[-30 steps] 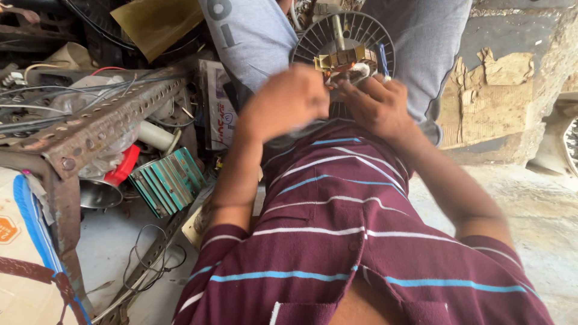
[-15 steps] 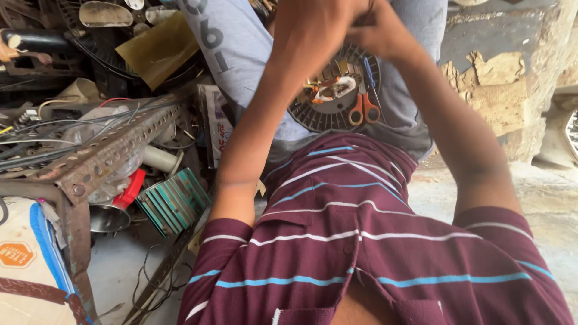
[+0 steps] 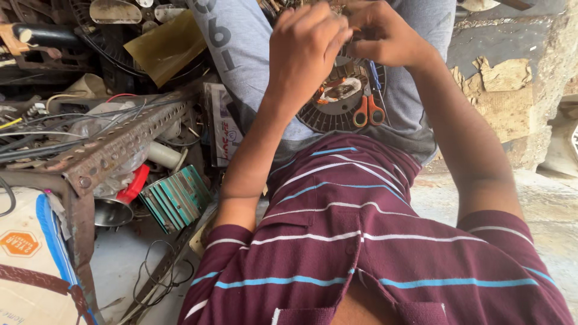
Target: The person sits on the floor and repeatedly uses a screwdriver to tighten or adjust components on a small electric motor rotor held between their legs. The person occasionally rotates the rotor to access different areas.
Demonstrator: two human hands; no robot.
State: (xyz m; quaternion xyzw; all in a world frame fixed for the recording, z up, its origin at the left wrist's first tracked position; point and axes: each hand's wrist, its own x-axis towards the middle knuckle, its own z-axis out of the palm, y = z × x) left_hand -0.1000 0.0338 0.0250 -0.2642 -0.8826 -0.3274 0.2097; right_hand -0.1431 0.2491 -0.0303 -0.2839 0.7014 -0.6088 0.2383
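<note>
My left hand [image 3: 307,45] and my right hand [image 3: 379,33] are raised together near the top of the head view, fingers pinched around a small part between them that I cannot make out. Below the hands a round black fan motor [image 3: 337,102] with copper windings rests on my lap, on grey trousers [image 3: 241,54]. Orange-handled scissors [image 3: 368,111] lie on the motor's right side. My maroon striped shirt [image 3: 361,241] fills the lower half of the view.
A rusty perforated angle-iron frame [image 3: 114,147] with loose wires [image 3: 36,144] stands at left. Beside it lie a stack of green strips [image 3: 177,198], a red-capped container [image 3: 129,183], a metal cup [image 3: 111,212] and a printed packet [image 3: 224,129]. A crumbling wall [image 3: 512,90] is at right.
Both hands have lifted off the motor toward the top of the view and stay close together. The motor and scissors now lie uncovered on my lap.
</note>
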